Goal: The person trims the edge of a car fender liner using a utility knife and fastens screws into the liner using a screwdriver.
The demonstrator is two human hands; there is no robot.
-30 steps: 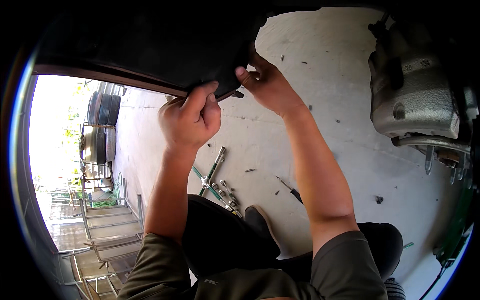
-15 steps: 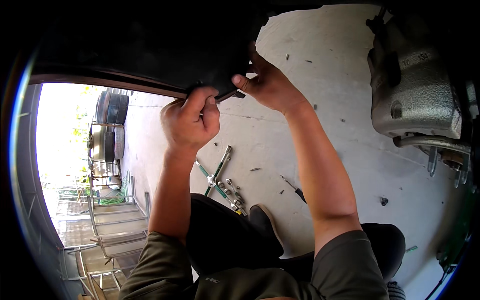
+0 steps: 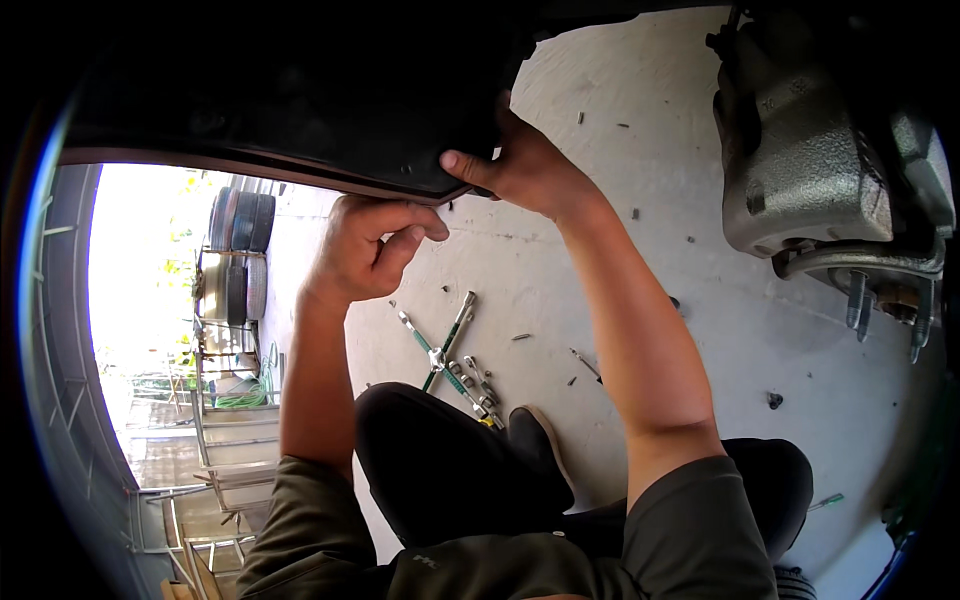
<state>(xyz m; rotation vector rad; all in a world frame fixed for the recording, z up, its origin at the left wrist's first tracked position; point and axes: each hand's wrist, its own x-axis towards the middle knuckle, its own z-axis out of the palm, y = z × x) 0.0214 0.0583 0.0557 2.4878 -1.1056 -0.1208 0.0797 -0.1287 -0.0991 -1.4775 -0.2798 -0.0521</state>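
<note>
A dark panel point(image 3: 300, 110) overhangs at upper left, edged by a brownish strip point(image 3: 280, 169). My right hand point(image 3: 530, 175) grips the panel's corner, its thumb on the face and fingertips partly hidden behind the edge. Just below the strip, my left hand point(image 3: 370, 245) is closed, index finger bent near the edge; I cannot make out what, if anything, it holds. At the right hangs a cast metal brake caliper point(image 3: 800, 160) above a hub with projecting studs point(image 3: 858, 300).
On the concrete floor point(image 3: 640, 130) lie a four-way wrench point(image 3: 437, 358), sockets point(image 3: 485, 400), a screwdriver point(image 3: 585, 362) and several small parts. Stacked tyres point(image 3: 240, 220) and metal frames point(image 3: 235, 460) stand at left by a bright opening. My legs point(image 3: 450, 460) are folded below.
My left hand has slipped down and left off the panel's face to just beneath its edge. My right thumb has moved slightly left along the panel.
</note>
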